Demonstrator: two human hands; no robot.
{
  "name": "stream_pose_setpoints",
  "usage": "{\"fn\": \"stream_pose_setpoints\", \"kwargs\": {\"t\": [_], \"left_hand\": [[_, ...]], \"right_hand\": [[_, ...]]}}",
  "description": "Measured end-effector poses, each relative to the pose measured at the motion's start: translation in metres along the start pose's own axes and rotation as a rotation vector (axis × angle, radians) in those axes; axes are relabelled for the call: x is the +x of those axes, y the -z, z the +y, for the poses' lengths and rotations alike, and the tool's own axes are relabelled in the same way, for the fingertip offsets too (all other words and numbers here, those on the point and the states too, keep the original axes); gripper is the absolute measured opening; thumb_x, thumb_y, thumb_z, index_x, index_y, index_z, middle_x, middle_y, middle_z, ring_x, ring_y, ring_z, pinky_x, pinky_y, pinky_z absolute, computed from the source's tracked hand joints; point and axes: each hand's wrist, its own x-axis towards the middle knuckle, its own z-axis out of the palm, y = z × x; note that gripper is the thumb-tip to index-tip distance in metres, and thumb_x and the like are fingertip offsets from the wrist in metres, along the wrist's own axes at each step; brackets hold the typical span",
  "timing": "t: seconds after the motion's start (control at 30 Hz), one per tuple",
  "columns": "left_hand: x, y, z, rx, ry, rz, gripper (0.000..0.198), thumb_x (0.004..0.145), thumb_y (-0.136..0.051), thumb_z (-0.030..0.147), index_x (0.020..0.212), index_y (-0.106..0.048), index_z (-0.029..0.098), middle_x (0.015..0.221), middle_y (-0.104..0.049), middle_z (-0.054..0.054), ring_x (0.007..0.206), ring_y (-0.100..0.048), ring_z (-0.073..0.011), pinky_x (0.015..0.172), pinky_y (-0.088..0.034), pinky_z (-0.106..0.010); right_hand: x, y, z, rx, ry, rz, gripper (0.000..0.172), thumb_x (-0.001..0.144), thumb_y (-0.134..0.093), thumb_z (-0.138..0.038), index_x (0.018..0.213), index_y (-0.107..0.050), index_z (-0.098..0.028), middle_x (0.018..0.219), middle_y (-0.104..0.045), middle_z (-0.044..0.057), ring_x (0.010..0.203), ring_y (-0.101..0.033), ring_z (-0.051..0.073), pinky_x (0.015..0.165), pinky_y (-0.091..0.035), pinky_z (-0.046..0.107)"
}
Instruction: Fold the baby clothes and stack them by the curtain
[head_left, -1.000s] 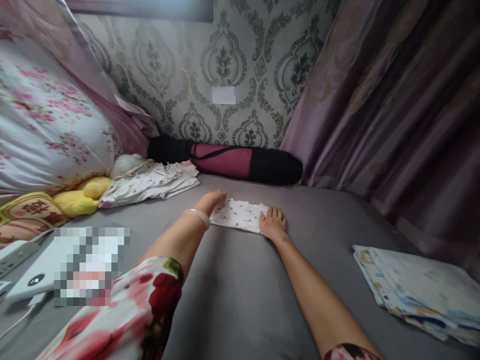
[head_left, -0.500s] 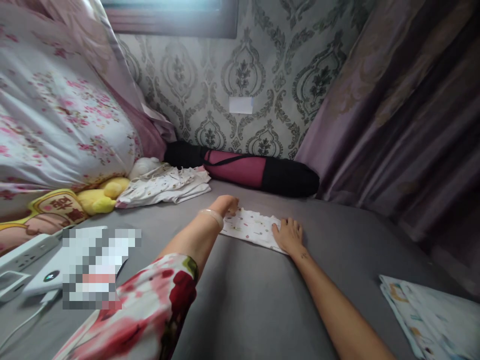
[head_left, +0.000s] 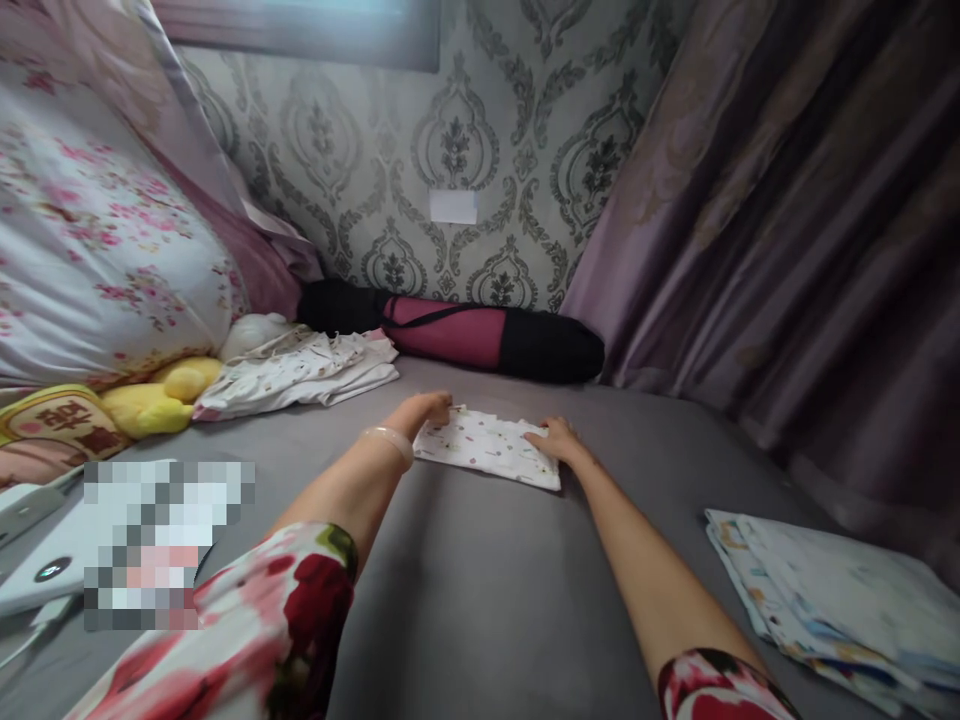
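A yellow plush toy (head_left: 161, 400) and a pile of white garments (head_left: 300, 368) lie at the bed's (head_left: 480, 600) far left edge. Near the bed's far edge, towards the middle, lies a small folded cloth (head_left: 486, 448) — white with tiny prints. The left hand (head_left: 427, 408) touches its far left corner, fingers stretched out and gripping nothing. The right hand (head_left: 556, 441) rests on its right end, fingers flat and loose. A stack of folded cloths (head_left: 840, 590) sits at the bed's right edge — well apart.
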Motion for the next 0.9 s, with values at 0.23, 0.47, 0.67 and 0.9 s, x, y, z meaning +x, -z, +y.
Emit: {"fn": "stream_pose_setpoints", "kwargs": {"t": [0.23, 0.47, 0.67, 0.9], "left_hand": [[-0.025, -0.011, 0.006, -0.001, 0.063, 0.131, 0.034, 0.075, -0.056, 0.018, 0.108, -0.064, 0.022, 0.112, -0.07, -0.008, 0.11, -0.06, -0.0264, 0.096, -0.04, -0.043], [-0.046, 0.007, 0.006, -0.058, 0.03, 0.275, 0.03, 0.077, -0.055, 0.023, 0.105, -0.065, 0.025, 0.113, -0.069, -0.006, 0.112, -0.058, -0.0281, 0.096, -0.035, -0.044], [-0.064, 0.034, 0.006, -0.088, -0.004, 0.374, 0.027, 0.077, -0.058, 0.028, 0.103, -0.065, 0.025, 0.107, -0.07, -0.005, 0.107, -0.059, -0.0269, 0.093, -0.035, -0.04], [-0.078, 0.043, 0.005, -0.102, -0.063, 0.543, 0.028, 0.081, -0.055, 0.03, 0.107, -0.063, 0.024, 0.1, -0.071, -0.005, 0.103, -0.059, -0.0257, 0.094, -0.031, -0.041]], "right_hand": [[-0.002, 0.003, 0.0, 0.158, 0.084, 0.075, 0.02, 0.075, -0.068, -0.027, 0.093, -0.068, -0.02, 0.096, -0.069, 0.005, 0.092, -0.063, 0.019, 0.075, -0.045, 0.025], [-0.013, 0.025, 0.002, 0.253, 0.164, 0.126, 0.013, 0.074, -0.066, -0.022, 0.086, -0.065, -0.018, 0.083, -0.068, 0.002, 0.075, -0.061, 0.015, 0.065, -0.043, 0.023], [-0.025, 0.05, -0.001, 0.401, 0.249, 0.196, 0.009, 0.07, -0.065, -0.02, 0.078, -0.062, -0.019, 0.074, -0.065, -0.001, 0.066, -0.058, 0.014, 0.061, -0.043, 0.023], [-0.047, 0.072, -0.001, 0.403, 0.352, 0.397, 0.013, 0.069, -0.064, -0.025, 0.081, -0.061, -0.02, 0.081, -0.068, 0.001, 0.077, -0.06, 0.017, 0.071, -0.044, 0.027]]}}
